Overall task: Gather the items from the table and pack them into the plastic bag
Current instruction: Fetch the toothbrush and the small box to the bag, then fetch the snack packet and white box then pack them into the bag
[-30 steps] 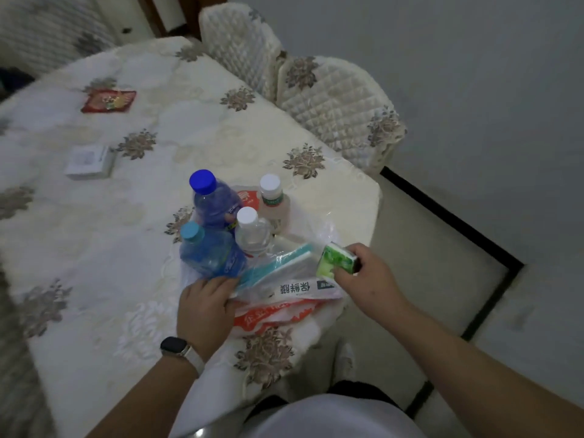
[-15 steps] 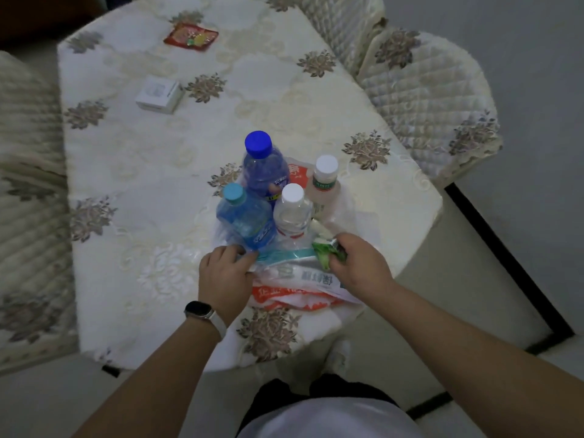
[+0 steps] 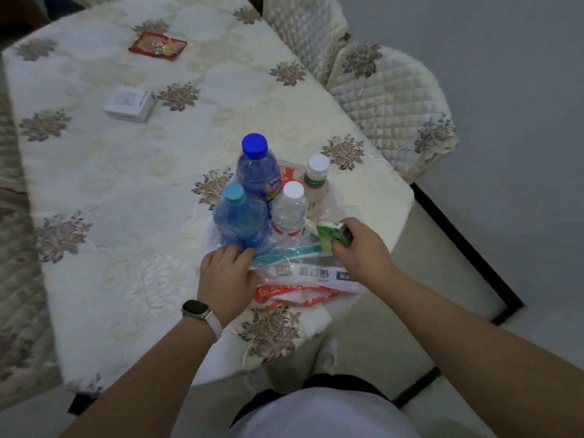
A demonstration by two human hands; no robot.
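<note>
A white plastic bag with orange print [image 3: 294, 294] lies at the table's near edge. Standing in it are a dark blue bottle [image 3: 256, 172], a light blue bottle [image 3: 238, 218], a clear bottle with a white cap [image 3: 290, 210] and a white-capped small bottle [image 3: 316, 178]. A teal-and-white flat pack [image 3: 316, 273] lies across the bag's mouth. My right hand [image 3: 360, 251] grips a small green packet [image 3: 331, 233] over the bag's right side. My left hand [image 3: 226, 276] holds the bag's left edge beside the light blue bottle.
Farther back on the floral tablecloth [image 3: 126, 200] sit a small white box [image 3: 129, 104] and a red packet [image 3: 158, 45]. Two quilted chairs [image 3: 388, 99] stand along the table's right side. The table edge is just right of the bag.
The view has swung left and down. My right hand brought the green packet from the bag's right edge in over the bag; my left hand stayed on the bag.
</note>
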